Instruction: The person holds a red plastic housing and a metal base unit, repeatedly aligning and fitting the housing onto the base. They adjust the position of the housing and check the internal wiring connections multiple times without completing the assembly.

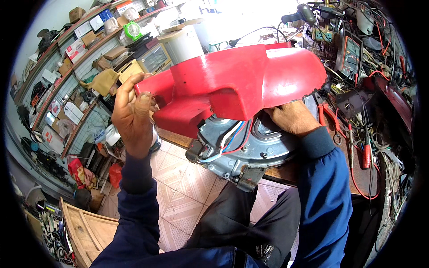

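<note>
A glossy red molded cover (214,71) is raised and tilted over a grey metal machine housing (277,145). My left hand (134,111) pinches the cover's left end, thumb on the near side. Under the cover's right, rounded part reaches my right hand (295,117), close above the housing. Its fingers are hidden by the cover, so whether they hold anything does not show. White, blue and red wires (232,138) come out between cover and housing. The housing rests at the edge of a brown workbench (286,175), its near side jutting past that edge.
Red-handled pliers (330,117), a red-handled probe or screwdriver (367,156) and a multimeter (351,56) lie to the right among tangled cables. Loaded shelves (71,67) line the left wall. A wooden panel (85,228) stands at lower left on the tiled floor (176,196).
</note>
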`<action>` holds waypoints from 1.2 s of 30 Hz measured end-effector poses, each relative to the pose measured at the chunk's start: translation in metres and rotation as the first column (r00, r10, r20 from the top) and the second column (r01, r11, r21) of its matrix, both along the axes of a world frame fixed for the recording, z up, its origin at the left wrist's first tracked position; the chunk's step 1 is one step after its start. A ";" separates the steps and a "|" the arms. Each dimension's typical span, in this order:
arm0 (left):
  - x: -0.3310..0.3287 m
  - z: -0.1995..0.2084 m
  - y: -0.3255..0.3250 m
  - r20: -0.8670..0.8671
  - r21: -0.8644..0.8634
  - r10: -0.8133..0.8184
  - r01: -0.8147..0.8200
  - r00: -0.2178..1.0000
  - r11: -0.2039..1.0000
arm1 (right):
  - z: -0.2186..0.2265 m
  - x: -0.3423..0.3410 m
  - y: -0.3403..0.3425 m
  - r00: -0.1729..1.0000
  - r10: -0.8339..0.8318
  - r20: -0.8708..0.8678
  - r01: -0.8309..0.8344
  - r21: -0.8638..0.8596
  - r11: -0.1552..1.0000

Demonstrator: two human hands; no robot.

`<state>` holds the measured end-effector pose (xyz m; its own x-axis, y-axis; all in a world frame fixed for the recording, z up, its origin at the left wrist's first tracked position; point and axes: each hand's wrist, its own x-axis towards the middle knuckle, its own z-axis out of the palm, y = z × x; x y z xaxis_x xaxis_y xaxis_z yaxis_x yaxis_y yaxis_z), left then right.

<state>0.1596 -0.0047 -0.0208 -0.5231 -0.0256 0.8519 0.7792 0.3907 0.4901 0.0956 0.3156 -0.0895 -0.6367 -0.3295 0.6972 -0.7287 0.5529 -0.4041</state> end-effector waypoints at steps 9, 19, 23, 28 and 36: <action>-0.002 -0.001 -0.002 -0.021 -0.012 0.020 -0.020 1.000 1.000 | 0.003 0.003 -0.001 1.000 0.008 -0.005 -0.008 0.022 1.000; 0.000 -0.002 -0.005 -0.022 -0.049 0.049 -0.050 0.999 0.998 | 0.002 0.003 -0.003 0.999 -0.021 -0.045 0.022 0.035 0.999; -0.001 0.000 0.000 -0.025 -0.031 0.017 -0.018 1.000 0.999 | 0.001 0.002 0.000 0.998 -0.016 -0.066 0.018 0.034 0.999; 0.002 -0.004 -0.004 -0.021 -0.015 0.021 -0.021 1.000 1.000 | -0.002 0.000 -0.005 0.999 0.019 -0.028 -0.019 0.023 1.000; -0.002 0.000 0.000 -0.032 -0.030 0.019 -0.020 0.999 0.999 | 0.001 0.002 0.002 0.999 0.025 -0.039 -0.024 0.025 0.999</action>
